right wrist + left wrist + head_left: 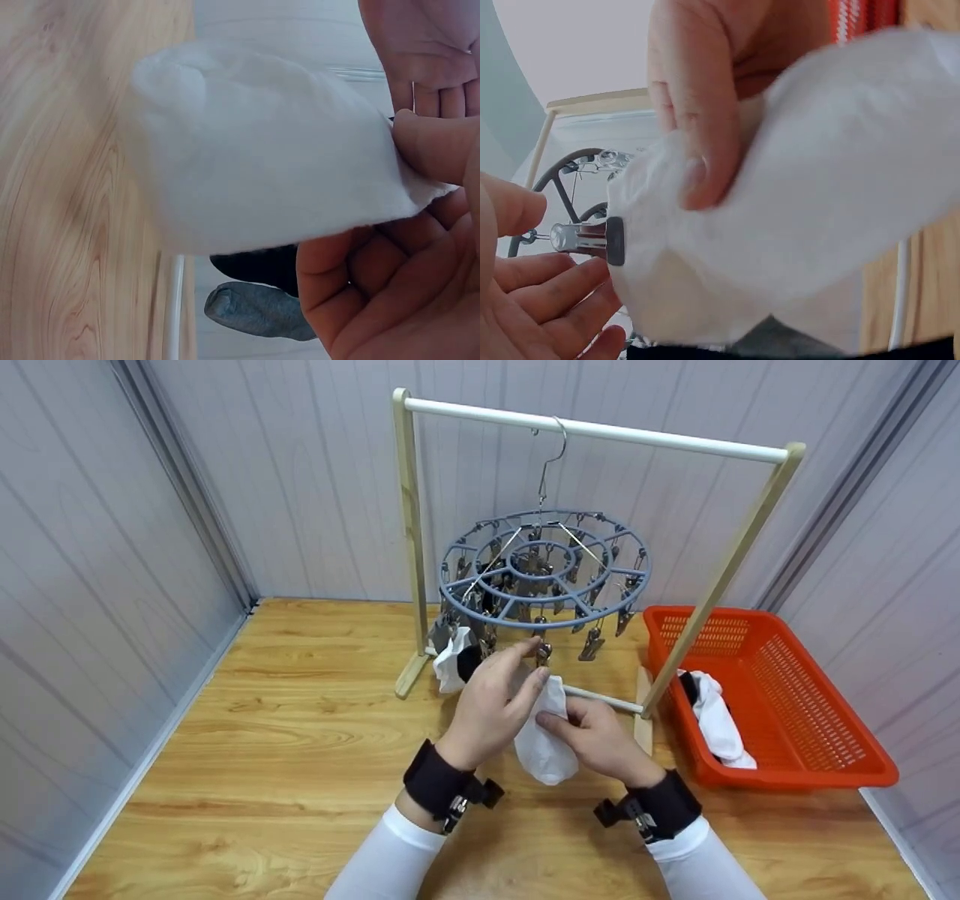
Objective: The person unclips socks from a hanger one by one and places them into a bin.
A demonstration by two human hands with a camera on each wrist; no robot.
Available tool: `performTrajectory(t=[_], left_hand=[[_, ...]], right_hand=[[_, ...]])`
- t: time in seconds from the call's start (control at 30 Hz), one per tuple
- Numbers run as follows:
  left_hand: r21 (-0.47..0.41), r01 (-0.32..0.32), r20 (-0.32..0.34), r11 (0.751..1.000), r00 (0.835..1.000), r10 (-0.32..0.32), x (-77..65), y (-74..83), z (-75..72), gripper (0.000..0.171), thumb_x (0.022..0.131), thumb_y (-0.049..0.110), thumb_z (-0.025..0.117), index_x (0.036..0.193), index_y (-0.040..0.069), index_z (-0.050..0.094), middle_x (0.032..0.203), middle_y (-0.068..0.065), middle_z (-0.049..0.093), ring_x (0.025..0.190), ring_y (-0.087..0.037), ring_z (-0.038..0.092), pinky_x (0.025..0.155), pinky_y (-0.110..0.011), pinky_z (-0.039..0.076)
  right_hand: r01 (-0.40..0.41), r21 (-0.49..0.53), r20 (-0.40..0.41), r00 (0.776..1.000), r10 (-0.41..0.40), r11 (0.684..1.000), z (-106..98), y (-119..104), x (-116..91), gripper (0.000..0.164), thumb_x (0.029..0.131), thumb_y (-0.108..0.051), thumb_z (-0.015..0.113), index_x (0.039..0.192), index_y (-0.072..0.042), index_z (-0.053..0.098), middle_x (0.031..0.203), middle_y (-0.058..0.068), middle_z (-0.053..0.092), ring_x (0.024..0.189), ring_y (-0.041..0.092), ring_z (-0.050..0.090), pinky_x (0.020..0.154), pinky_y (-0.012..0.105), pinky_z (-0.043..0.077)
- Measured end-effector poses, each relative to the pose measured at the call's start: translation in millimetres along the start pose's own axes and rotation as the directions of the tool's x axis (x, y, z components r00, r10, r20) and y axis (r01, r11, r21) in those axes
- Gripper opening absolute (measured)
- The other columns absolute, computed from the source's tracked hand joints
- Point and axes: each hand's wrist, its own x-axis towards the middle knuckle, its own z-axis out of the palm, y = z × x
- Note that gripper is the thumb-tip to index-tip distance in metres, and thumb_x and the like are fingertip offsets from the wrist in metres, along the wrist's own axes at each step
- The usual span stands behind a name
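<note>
A white sock hangs below the near rim of a round grey clip hanger. My right hand pinches the sock near its upper end, thumb on the front face. In the left wrist view, a metal clip with a dark tip bites the sock's edge. My left hand is beside that clip, thumb and fingers spread on either side of it. In the right wrist view, the sock's rounded end extends away from my right fingers.
The hanger hooks onto a white rail on a wooden stand. Other clips dangle from its rings. A white-and-black sock and a grey sock hang from it. On the right, a red basket holds white and black socks.
</note>
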Motion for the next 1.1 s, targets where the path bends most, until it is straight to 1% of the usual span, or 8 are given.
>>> performTrajectory(t=[0.07, 0.13, 0.23, 0.33, 0.5, 0.73, 0.9, 1.1], left_hand=[[-0.118, 0.072, 0.041, 0.990, 0.997, -0.067, 0.4, 1.2, -0.6, 0.044, 0.114, 0.016, 0.064, 0.151, -0.008, 0.060, 0.145, -0.020, 0.070, 0.121, -0.030, 0.073, 0.108, -0.044, 0.059], [-0.214, 0.135, 0.068, 0.967, 0.990, -0.123, 1.0, 2.4, -1.0, 0.044, 0.115, 0.015, 0.063, 0.152, -0.008, 0.059, 0.147, -0.021, 0.069, 0.121, -0.031, 0.074, 0.107, -0.040, 0.060], [-0.309, 0.184, 0.072, 0.933, 0.983, -0.170, 1.6, 3.2, -0.8, 0.042, 0.115, 0.012, 0.062, 0.152, -0.008, 0.059, 0.144, -0.021, 0.069, 0.124, -0.031, 0.073, 0.106, -0.036, 0.061], [-0.314, 0.186, 0.051, 0.931, 0.983, -0.179, 1.4, 2.6, -0.8, 0.040, 0.115, 0.012, 0.062, 0.150, -0.006, 0.061, 0.137, -0.019, 0.072, 0.122, -0.028, 0.073, 0.103, -0.035, 0.062], [-0.256, 0.167, 0.023, 0.952, 0.986, -0.167, 1.5, 0.7, -0.6, 0.039, 0.114, 0.014, 0.065, 0.148, -0.005, 0.064, 0.123, -0.014, 0.075, 0.110, -0.023, 0.074, 0.097, -0.038, 0.063], [-0.207, 0.159, -0.009, 0.965, 0.986, -0.165, 1.8, -1.0, -0.7, 0.034, 0.112, 0.016, 0.067, 0.140, -0.004, 0.071, 0.123, -0.013, 0.076, 0.114, -0.024, 0.073, 0.104, -0.039, 0.060], [-0.252, 0.178, -0.012, 0.951, 0.982, -0.187, 2.6, -0.2, -0.7, 0.028, 0.112, 0.015, 0.067, 0.133, -0.003, 0.074, 0.119, -0.012, 0.077, 0.109, -0.022, 0.074, 0.099, -0.038, 0.061], [-0.359, 0.209, -0.014, 0.910, 0.973, -0.229, 3.0, -0.3, 0.6, 0.023, 0.112, 0.014, 0.068, 0.128, -0.002, 0.074, 0.116, -0.014, 0.077, 0.104, -0.021, 0.075, 0.093, -0.035, 0.063]], right_hand=[[0.006, -0.003, -0.005, 1.000, -0.006, 1.000, 0.2, -0.6, -0.3, 0.021, 0.111, -0.019, 0.071, 0.114, -0.002, 0.081, 0.104, 0.010, 0.082, 0.088, 0.022, 0.079, 0.073, 0.034, 0.066], [0.005, 0.003, -0.005, 1.000, -0.005, 1.000, 0.3, -0.7, -0.6, 0.021, 0.111, -0.019, 0.071, 0.115, -0.002, 0.082, 0.105, 0.011, 0.082, 0.088, 0.023, 0.079, 0.073, 0.033, 0.066], [0.002, -0.001, -0.006, 1.000, -0.002, 1.000, 0.9, -0.2, -0.7, 0.021, 0.110, -0.019, 0.072, 0.116, -0.002, 0.082, 0.106, 0.011, 0.083, 0.090, 0.022, 0.079, 0.074, 0.033, 0.066], [0.000, -0.010, -0.006, 1.000, 0.000, 1.000, 1.6, -0.2, -1.0, 0.021, 0.110, -0.020, 0.073, 0.116, -0.002, 0.083, 0.107, 0.010, 0.083, 0.090, 0.022, 0.079, 0.075, 0.032, 0.066], [0.005, -0.015, -0.012, 1.000, -0.005, 1.000, 1.7, -1.3, -1.5, 0.021, 0.110, -0.020, 0.073, 0.116, -0.002, 0.083, 0.107, 0.009, 0.083, 0.090, 0.021, 0.079, 0.074, 0.032, 0.066], [0.008, -0.017, -0.005, 1.000, -0.008, 1.000, 1.4, -2.7, -0.9, 0.021, 0.111, -0.023, 0.072, 0.118, -0.006, 0.082, 0.110, 0.007, 0.083, 0.093, 0.021, 0.079, 0.077, 0.034, 0.067], [0.020, -0.014, -0.002, 1.000, -0.020, 1.000, 1.6, -3.0, -0.4, 0.022, 0.111, -0.022, 0.071, 0.121, -0.006, 0.082, 0.112, 0.007, 0.083, 0.095, 0.021, 0.079, 0.078, 0.035, 0.067], [0.011, -0.018, -0.030, 1.000, -0.011, 1.000, 2.3, -5.9, -0.7, 0.020, 0.111, -0.022, 0.072, 0.116, -0.005, 0.082, 0.107, 0.007, 0.083, 0.091, 0.020, 0.078, 0.075, 0.032, 0.065]])
